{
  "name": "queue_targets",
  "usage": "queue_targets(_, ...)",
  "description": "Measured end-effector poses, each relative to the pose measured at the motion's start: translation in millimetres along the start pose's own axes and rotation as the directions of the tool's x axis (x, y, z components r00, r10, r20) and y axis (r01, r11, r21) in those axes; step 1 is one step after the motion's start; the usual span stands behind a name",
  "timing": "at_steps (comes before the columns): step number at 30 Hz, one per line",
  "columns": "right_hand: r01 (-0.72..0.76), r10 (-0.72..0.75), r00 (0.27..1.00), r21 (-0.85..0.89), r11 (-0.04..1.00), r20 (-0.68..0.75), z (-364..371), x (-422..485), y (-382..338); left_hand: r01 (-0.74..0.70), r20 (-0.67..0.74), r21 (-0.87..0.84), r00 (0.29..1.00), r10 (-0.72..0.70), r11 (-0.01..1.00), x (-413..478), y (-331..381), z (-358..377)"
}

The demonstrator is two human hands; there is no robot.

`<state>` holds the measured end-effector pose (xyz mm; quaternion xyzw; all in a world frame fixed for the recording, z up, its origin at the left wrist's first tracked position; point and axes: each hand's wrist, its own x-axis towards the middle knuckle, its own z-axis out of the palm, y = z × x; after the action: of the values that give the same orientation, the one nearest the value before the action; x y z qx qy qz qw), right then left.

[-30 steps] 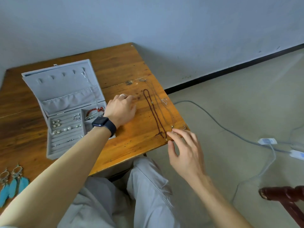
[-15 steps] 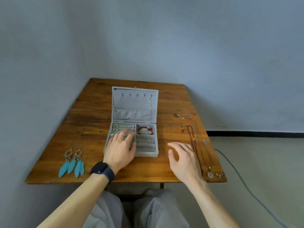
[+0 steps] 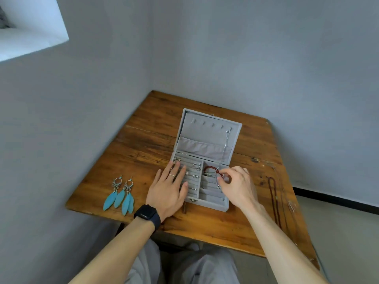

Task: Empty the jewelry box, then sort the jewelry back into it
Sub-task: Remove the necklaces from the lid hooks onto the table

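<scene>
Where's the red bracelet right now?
Head view: the red bracelet lies in the jewelry box, top right compartment, with the right hand pinching at its right end.

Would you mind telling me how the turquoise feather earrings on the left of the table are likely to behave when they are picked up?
The feather earrings look thin and small, so probably very light. Each seems to be a metal hoop with separate feathers hanging below, so they would likely dangle and swing rather than stay stiff. The fine feather tips look delicate; pinching the hoops seems safer.

Grey jewelry box (image 3: 207, 138), turquoise feather earrings (image 3: 120, 198), red braided bracelet (image 3: 210, 168)
</scene>
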<state>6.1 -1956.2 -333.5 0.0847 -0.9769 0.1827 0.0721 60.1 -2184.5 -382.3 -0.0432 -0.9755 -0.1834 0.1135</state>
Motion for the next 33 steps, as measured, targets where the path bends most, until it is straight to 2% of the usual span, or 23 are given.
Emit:
queue_targets(5,0.008,-0.006,0.998,-0.036,0.999,0.066,10,10,-7,0.000,-0.017,0.007,1.000,0.000,1.000,0,-1,3)
queue_targets(11,0.000,0.003,0.998,-0.062,0.998,0.057,10,9,-8,0.005,-0.025,0.013,1.000,-0.004,1.000,0,-3,5)
queue_targets(17,0.059,-0.056,0.997,-0.055,0.997,0.048,9,4,-1,0.010,-0.027,0.010,1.000,-0.010,1.000,0,-3,6)
queue_targets(20,0.012,-0.015,0.998,0.054,0.998,0.053,1,4,-3,0.011,-0.020,0.010,1.000,-0.011,1.000,-1,-3,5)
queue_targets(22,-0.068,0.060,0.997,0.205,0.976,0.046,-6,3,-4,0.013,-0.010,0.017,1.000,-0.013,1.000,-1,-3,5)
queue_targets(26,-0.224,0.214,0.974,0.474,0.852,0.074,-26,3,-6,0.014,0.005,0.024,1.000,-0.014,1.000,0,-2,4)
queue_targets(33,-0.252,0.288,0.955,0.707,0.661,0.071,-59,5,-13,0.017,0.034,0.036,0.999,-0.019,0.999,-1,-1,0)
